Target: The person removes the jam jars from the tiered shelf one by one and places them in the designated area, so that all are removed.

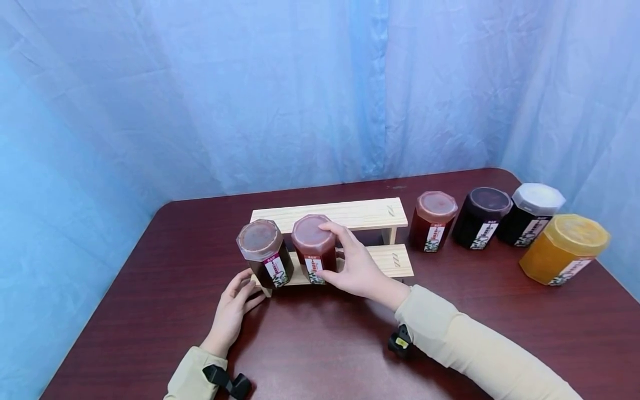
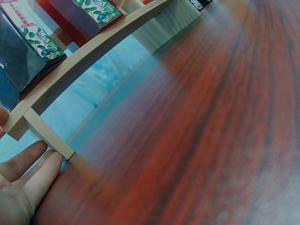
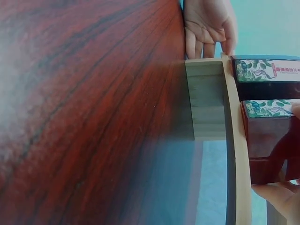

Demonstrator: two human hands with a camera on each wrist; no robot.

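Note:
A two-tier light wooden rack (image 1: 387,261) stands on the table. On its lower tier sit a dark brown jar (image 1: 262,250) at the left end and a red jar (image 1: 314,244) beside it. The right hand (image 1: 355,266) grips the red jar, thumb at the front by the label and fingers behind. The left hand (image 1: 232,311) touches the rack's left end with relaxed fingers. In the left wrist view, the left hand's fingers (image 2: 47,168) lie against the rack's leg (image 2: 49,133). The right wrist view shows the red jar (image 3: 269,136) standing on the lower board.
Right of the rack stand a red jar (image 1: 434,222), two dark jars (image 1: 481,219) (image 1: 531,214) and a yellow jar (image 1: 565,250). The rack's upper tier (image 1: 330,214) rises behind the held jar. Blue curtains (image 1: 280,94) hang around the dark red table (image 1: 320,344).

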